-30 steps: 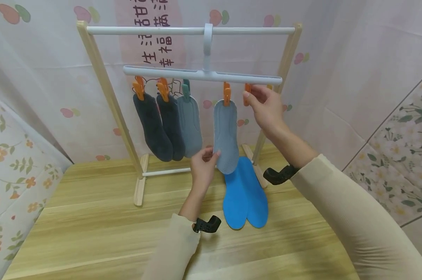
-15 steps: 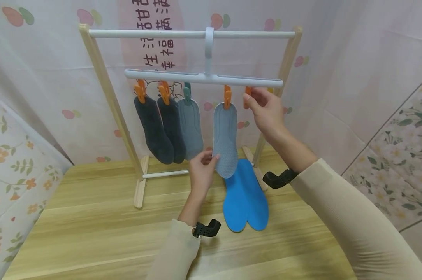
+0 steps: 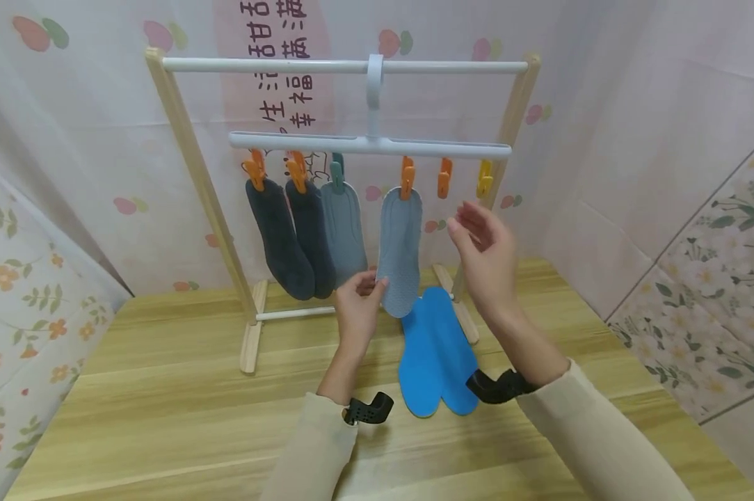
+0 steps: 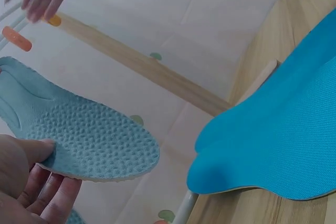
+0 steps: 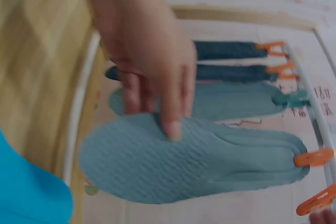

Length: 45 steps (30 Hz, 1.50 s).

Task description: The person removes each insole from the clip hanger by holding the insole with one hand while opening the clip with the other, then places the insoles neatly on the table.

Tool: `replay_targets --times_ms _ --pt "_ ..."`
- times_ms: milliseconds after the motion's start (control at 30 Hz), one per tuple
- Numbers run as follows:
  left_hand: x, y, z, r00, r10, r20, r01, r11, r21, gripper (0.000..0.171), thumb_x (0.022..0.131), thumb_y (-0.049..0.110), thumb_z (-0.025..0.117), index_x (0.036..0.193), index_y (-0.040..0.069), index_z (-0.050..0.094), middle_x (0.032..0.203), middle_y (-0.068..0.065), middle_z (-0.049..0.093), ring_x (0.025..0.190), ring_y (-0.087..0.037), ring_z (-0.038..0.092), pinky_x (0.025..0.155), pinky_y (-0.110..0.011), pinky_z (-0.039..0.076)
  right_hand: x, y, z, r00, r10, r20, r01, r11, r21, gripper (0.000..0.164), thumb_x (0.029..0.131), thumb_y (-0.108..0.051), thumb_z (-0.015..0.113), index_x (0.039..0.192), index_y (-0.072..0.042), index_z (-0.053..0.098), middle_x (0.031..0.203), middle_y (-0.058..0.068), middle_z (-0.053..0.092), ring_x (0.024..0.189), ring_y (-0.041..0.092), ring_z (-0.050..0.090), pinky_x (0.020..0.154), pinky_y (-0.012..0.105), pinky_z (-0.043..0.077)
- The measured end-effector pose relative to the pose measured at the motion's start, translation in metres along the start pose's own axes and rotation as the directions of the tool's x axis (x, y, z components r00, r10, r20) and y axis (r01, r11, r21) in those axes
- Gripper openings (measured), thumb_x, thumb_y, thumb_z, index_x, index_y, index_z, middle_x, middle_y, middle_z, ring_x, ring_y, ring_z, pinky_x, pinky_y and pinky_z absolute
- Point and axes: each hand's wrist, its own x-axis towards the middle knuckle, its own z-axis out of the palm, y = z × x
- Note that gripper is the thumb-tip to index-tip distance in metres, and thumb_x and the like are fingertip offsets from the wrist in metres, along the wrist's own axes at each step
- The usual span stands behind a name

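My left hand (image 3: 359, 306) pinches the lower left edge of a grey-blue insole (image 3: 400, 250), thumb on its dimpled face. An orange clip (image 3: 407, 179) holds that insole's top under the white hanger (image 3: 439, 148). To its right hang a bare orange clip (image 3: 444, 179) and a yellow clip (image 3: 485, 179). Below these two clips my right hand (image 3: 488, 254) is in the air, fingers loosely bent, touching nothing. Left of the held insole hang another grey-blue insole (image 3: 344, 229) from a green clip and two dark insoles (image 3: 280, 240) from orange clips.
Two blue insoles (image 3: 436, 355) lie overlapping on the wooden table (image 3: 183, 417), by the stand's right foot. The hanger hooks over the white rod (image 3: 270, 66) of a wooden stand (image 3: 192, 167). A printed curtain (image 3: 590, 139) stands behind.
My right hand has let go of the bare orange clip and dropped down and slightly right. The left hand still holds the insole's edge, which has swung slightly left.
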Motion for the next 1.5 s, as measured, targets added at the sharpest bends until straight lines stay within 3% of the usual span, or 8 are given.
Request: replay_targets --times_ms 133,267,667,833,1067,1300,1367,1500 --pt "-0.002 0.002 0.001 1.0 0.002 0.006 -0.002 1.0 -0.006 0.021 0.089 0.011 0.077 0.105 -0.004 0.075 0.096 -0.019 0.075 0.083 -0.026 0.07 0.075 -0.027 0.058 -0.027 0.004 0.003 0.988 -0.152 0.031 0.155 0.983 -0.099 0.032 0.096 -0.01 0.068 0.127 0.0 0.066 0.123 0.015 0.071 0.117 0.026 0.067 0.103 0.021 0.052" --pt "-0.004 0.003 0.0 1.0 0.017 0.01 -0.017 1.0 -0.013 0.022 0.089 0.009 0.077 0.108 -0.004 0.075 0.097 -0.019 0.076 0.083 -0.026 0.071 0.074 -0.027 0.059 -0.038 -0.001 0.009 0.979 -0.168 0.117 0.189 0.961 -0.202 0.037 0.094 -0.015 0.073 0.129 -0.003 0.067 0.129 0.013 0.07 0.123 0.026 0.065 0.108 0.031 0.051" --pt "-0.003 0.002 -0.001 0.998 0.058 -0.004 -0.058 0.998 0.004 0.021 0.088 0.007 0.078 0.105 -0.005 0.075 0.093 -0.02 0.075 0.08 -0.028 0.071 0.072 -0.027 0.06 -0.01 -0.02 0.028 0.955 -0.197 0.22 0.257 0.922 -0.289 0.057 0.097 -0.025 0.07 0.148 -0.007 0.051 0.147 0.013 0.057 0.127 0.031 0.06 0.105 0.041 0.051" --pt "-0.004 0.002 -0.001 0.998 0.063 -0.001 -0.063 0.998 0.017 0.021 0.088 0.007 0.078 0.104 -0.006 0.075 0.092 -0.02 0.075 0.079 -0.028 0.071 0.071 -0.029 0.061 0.009 -0.027 0.036 0.963 -0.146 0.229 0.219 0.915 -0.338 0.062 0.098 -0.029 0.068 0.151 -0.007 0.046 0.153 0.011 0.052 0.122 0.032 0.063 0.087 0.044 0.057" --pt "-0.005 0.002 0.0 0.999 0.044 0.019 -0.045 0.999 0.019 0.019 0.089 0.01 0.077 0.103 -0.002 0.076 0.094 -0.016 0.076 0.082 -0.027 0.072 0.074 -0.033 0.061 0.032 -0.037 0.044 0.967 0.001 0.256 0.096 0.926 -0.366 0.074 0.101 -0.036 0.062 0.159 -0.004 0.028 0.162 0.014 0.038 0.145 0.033 0.045 0.115 0.052 0.043" --pt "-0.008 0.004 0.001 0.999 0.033 0.024 -0.033 0.999 0.004 0.018 0.089 0.009 0.077 0.103 -0.002 0.076 0.094 -0.016 0.076 0.082 -0.028 0.072 0.075 -0.036 0.061 0.053 -0.039 0.051 0.961 0.047 0.272 0.057 0.93 -0.363 0.067 0.105 -0.036 0.053 0.159 -0.004 0.028 0.162 0.016 0.038 0.139 0.032 0.052 0.112 0.046 0.047" --pt "-0.008 0.005 0.001 0.999 0.028 0.027 -0.028 1.0 0.006 0.019 0.089 0.01 0.077 0.104 -0.002 0.075 0.094 -0.017 0.075 0.083 -0.028 0.072 0.075 -0.036 0.061 0.058 -0.038 0.053 0.964 0.045 0.261 0.048 0.939 -0.341 0.06 0.107 -0.033 0.049 0.157 -0.004 0.032 0.155 0.017 0.048 0.146 0.03 0.045 0.117 0.045 0.043" --pt "-0.008 0.005 0.001 0.999 0.018 0.037 -0.018 1.0 0.014 0.02 0.089 0.01 0.077 0.104 -0.003 0.075 0.095 -0.017 0.075 0.084 -0.029 0.072 0.075 -0.037 0.061 0.065 -0.037 0.057 0.974 0.044 0.223 0.03 0.947 -0.319 0.047 0.11 -0.03 0.042 0.147 -0.002 0.047 0.121 0.019 0.066 0.112 0.028 0.061 0.099 0.039 0.052"
